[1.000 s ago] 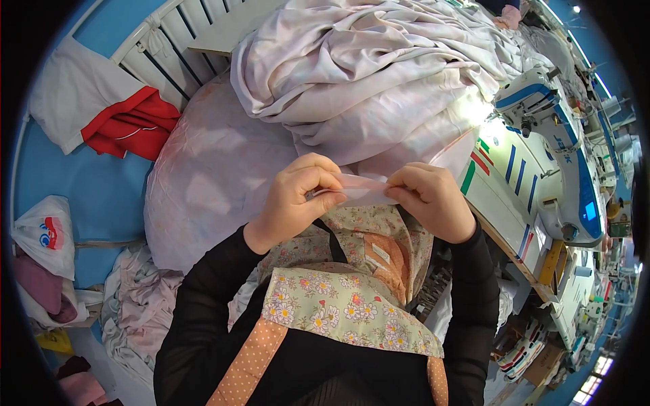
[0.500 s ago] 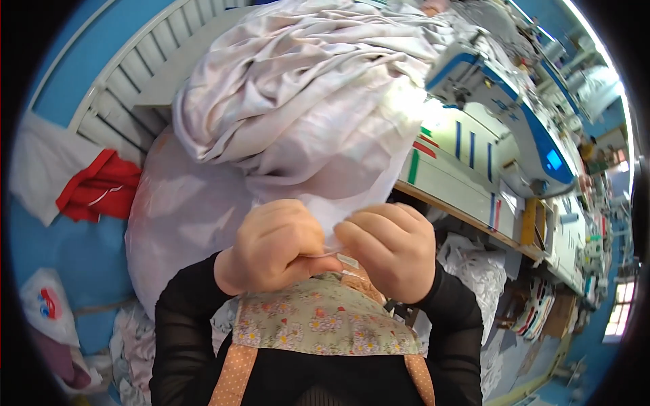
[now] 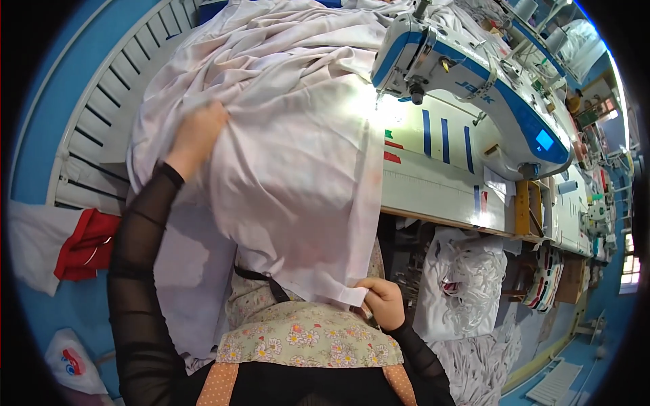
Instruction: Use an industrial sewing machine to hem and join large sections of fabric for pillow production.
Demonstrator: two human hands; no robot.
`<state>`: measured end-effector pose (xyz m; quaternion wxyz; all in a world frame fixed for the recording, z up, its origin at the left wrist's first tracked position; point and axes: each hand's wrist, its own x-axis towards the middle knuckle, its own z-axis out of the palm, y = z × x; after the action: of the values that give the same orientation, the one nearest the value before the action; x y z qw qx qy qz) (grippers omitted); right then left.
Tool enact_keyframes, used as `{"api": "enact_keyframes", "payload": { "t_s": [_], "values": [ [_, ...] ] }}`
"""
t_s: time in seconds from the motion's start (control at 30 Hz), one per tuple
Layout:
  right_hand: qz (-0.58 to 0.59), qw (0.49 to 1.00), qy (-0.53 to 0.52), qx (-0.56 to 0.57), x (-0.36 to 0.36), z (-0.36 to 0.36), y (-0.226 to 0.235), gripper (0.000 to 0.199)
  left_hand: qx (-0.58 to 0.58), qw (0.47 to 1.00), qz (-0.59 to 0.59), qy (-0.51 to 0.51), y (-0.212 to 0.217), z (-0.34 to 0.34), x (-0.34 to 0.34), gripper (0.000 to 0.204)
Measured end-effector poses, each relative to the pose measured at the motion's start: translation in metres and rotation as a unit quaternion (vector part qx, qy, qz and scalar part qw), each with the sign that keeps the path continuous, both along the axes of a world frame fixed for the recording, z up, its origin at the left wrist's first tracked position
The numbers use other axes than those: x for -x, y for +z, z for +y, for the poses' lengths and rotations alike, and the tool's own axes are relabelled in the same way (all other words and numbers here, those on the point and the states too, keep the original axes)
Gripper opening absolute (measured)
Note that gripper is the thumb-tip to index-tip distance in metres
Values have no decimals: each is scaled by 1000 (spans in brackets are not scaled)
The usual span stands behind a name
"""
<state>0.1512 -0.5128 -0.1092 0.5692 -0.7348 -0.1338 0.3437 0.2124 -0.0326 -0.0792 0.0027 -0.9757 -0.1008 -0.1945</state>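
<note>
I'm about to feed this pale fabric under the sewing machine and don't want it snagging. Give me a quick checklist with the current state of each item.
1. Right hand pinches the hem corner of the pale fabric: ok.
2. Left hand grips the bunched fabric up on the pile: ok.
3. Fabric lying flat: not ok, it is heavily creased and heaped.
4. Sewing machine bed free of cloth: ok, the marked white surface in front shows bare.
5. Needle and presser foot raised: cannot tell.
</note>
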Motion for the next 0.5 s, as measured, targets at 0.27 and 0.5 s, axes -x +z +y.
{"api": "enact_keyframes", "payload": {
  "t_s": [0.27, 0.5],
  "values": [
    [48, 997, 62, -24, -29, 20, -48, 15, -57, 996, -47, -40, 22, 57, -116, 25],
    [-5, 997, 66, -26, -49, 40, -72, 15, -44, 988, -100, -108, 31, 23, -123, 20]
  ]
}}
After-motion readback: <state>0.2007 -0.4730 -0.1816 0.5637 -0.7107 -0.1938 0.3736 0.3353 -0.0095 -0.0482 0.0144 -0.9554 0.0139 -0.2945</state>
